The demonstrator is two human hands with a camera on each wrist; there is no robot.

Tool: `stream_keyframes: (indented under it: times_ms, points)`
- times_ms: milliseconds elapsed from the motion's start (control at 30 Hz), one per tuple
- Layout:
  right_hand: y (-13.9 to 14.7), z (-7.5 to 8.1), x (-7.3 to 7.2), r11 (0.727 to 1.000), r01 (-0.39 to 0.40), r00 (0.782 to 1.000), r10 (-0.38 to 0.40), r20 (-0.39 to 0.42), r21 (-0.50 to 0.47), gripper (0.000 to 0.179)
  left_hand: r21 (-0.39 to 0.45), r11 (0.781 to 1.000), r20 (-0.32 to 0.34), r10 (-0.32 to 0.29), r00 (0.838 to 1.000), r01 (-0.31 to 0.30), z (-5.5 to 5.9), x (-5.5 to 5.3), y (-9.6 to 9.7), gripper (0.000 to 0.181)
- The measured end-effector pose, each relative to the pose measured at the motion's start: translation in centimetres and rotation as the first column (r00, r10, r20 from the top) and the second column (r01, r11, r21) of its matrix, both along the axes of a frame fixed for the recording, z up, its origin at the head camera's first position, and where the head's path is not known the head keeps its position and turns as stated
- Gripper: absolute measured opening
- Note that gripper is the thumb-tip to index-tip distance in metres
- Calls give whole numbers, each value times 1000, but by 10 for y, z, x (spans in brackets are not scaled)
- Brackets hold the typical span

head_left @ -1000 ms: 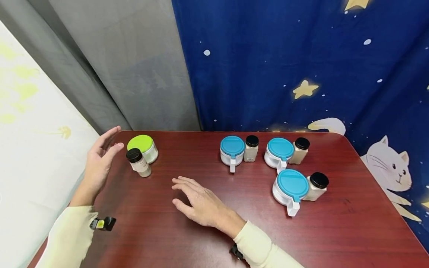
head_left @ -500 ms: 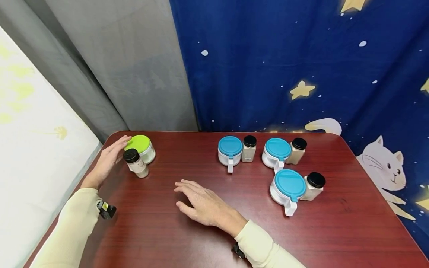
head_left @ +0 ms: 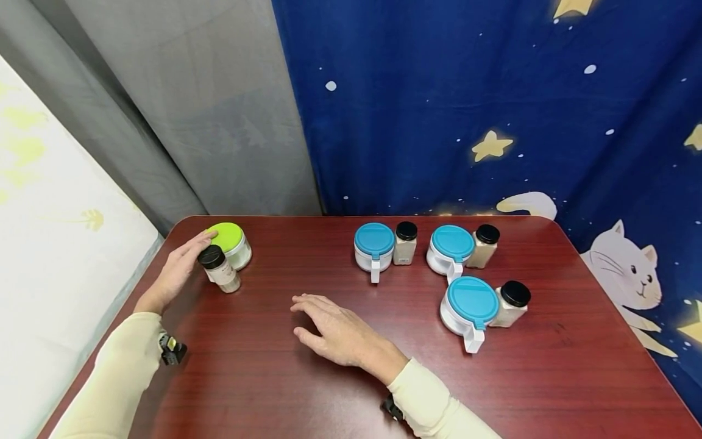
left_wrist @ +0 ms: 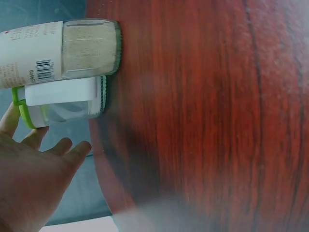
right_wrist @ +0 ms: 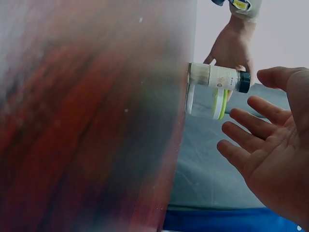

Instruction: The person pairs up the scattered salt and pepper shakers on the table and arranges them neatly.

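In the head view, a clear jar with a lime-green lid (head_left: 228,238) stands at the table's back left corner. A black-capped seasoning bottle (head_left: 223,275) with a white label stands just in front of it. My left hand (head_left: 178,268) is at their left side, its fingers extended by the green lid, grasping nothing. In the left wrist view the fingertips lie close along the jar (left_wrist: 72,111); whether they touch it I cannot tell. My right hand (head_left: 342,332) hovers over the table's middle, palm down, fingers relaxed, holding nothing.
On the right stand several white pots with blue lids and handles, such as the front pot (head_left: 473,305). Black-capped bottles (head_left: 406,244) stand beside them. Curtains (head_left: 395,122) hang behind the dark red table (head_left: 307,396), and a white sheet (head_left: 55,274) borders its left.
My left hand has come down and rightward to the side of the green-lidded jar and the bottle. The right hand has hardly moved. The head view has shifted slightly.
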State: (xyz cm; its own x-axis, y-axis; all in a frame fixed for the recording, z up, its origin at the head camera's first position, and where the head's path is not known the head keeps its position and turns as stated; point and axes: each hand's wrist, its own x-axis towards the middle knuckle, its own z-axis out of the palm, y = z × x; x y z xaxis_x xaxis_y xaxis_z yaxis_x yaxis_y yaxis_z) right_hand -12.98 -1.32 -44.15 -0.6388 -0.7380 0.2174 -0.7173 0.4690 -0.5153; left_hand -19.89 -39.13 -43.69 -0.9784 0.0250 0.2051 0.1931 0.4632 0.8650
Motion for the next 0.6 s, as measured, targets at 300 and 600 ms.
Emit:
stream_keyframes:
  times_ms: [300,600]
  points:
    - [-5,1,-4,1000,-3,1000,3,12,-7,41,131,991,65,21,998,-29,-3,6,1,52]
    - [-30,8,-28,999,32,998,-30,58,-28,41,60,996,57,68,996,-72,-4,10,13,48]
